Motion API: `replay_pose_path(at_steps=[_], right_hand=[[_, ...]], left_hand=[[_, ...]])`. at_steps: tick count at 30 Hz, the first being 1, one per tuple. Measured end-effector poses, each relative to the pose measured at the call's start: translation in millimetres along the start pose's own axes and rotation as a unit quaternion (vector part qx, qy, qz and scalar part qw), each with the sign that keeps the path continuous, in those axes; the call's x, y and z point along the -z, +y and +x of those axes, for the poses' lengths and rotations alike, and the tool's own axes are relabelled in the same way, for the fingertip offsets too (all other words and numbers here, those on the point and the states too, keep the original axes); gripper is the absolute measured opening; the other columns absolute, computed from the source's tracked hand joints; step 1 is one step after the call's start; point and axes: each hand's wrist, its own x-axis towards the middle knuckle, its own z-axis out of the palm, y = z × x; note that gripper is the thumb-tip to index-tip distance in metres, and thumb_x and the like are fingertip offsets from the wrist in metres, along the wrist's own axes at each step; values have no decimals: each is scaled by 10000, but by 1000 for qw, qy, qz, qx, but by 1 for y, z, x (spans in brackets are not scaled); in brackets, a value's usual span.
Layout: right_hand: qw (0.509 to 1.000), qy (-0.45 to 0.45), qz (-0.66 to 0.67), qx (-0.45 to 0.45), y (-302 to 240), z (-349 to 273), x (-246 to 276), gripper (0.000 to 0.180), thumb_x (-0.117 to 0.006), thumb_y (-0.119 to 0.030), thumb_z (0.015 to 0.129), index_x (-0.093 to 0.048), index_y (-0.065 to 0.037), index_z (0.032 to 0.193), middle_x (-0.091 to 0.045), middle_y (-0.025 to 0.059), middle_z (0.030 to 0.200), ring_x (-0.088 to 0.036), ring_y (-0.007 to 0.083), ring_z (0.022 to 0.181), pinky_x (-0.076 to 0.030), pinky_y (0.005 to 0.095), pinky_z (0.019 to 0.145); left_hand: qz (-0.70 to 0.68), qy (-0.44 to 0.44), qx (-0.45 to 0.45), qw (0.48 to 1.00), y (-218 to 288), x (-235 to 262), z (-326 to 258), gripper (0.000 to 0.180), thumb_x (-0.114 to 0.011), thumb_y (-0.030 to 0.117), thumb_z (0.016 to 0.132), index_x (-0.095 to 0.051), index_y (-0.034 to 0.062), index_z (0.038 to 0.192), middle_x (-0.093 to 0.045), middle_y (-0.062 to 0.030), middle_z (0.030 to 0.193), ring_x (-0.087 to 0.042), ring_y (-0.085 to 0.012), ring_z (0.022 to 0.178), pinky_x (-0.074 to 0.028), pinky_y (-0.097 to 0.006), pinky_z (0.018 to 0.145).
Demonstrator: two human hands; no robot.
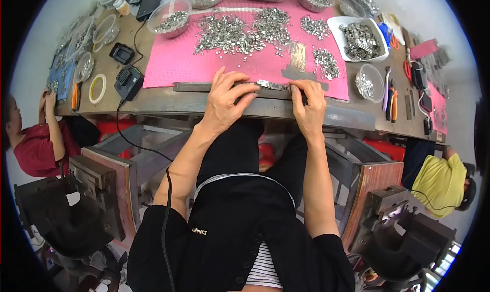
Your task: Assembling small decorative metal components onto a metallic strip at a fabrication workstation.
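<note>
A short silvery strip of metal links (273,85) lies along a dark metal bar (191,87) at the table's front edge. At the strip's left end, my left hand (224,100) is closed with bent fingers and thumb. My right hand (310,106) pinches the other end, its thumb against the near side and its fingers curled over. The fingers partly hide both ends. Beyond my hands, loose metal links (227,34) lie in heaps on a pink mat (168,62). A flat grey plate (301,73) rests just beyond my right fingers.
Clear tubs of metal parts (169,24) line the back; a white tray (334,29) stands right. Pliers (394,106) and a small tub (375,83) lie beyond it. A black charger (128,83) trails a cable past my left arm. Co-workers sit at left (41,146) and right (441,182).
</note>
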Motion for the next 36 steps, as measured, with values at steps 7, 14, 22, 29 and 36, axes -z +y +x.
replay_pose_path(at_steps=[7,14,22,29,36], right_hand=[[1000,3,-2,4,3,2,-2,104,-699,-4,865,-697,-45,961,-677,80,921,-611,285,901,-427,385,833],[1000,6,-8,10,3,-2,2,100,-684,10,879,-691,-38,967,-665,88,911,-604,285,889,-418,385,818],[1000,21,3,16,4,-3,0,97,-700,11,851,-688,-37,935,-674,88,915,-608,295,889,-428,398,816],[999,15,21,18,0,-5,-2,96,-697,5,863,-697,-49,942,-681,87,916,-616,291,893,-432,390,815],[1000,13,9,14,0,2,3,83,-674,-3,881,-680,-39,955,-663,120,918,-599,334,888,-436,416,804]], left_hand=[[20,8,24,999,11,-3,7,126,-774,121,821,-728,93,934,-688,-63,1048,-616,-282,1120,-338,-537,1105],[-354,290,187,869,3,57,53,66,-611,29,1013,-598,26,1077,-704,-73,996,-649,-130,927,-525,-270,869],[-349,422,-76,833,47,65,218,118,-653,-27,969,-619,5,1077,-695,-82,1021,-668,-124,942,-530,-244,845],[-96,329,109,933,-118,-23,309,441,-678,241,979,-626,13,1353,-699,-155,1262,-664,-216,1151,-482,-326,1010],[-250,290,147,912,-90,17,164,202,-661,132,982,-722,27,1144,-737,-13,981,-642,-84,863,-512,-249,793]])
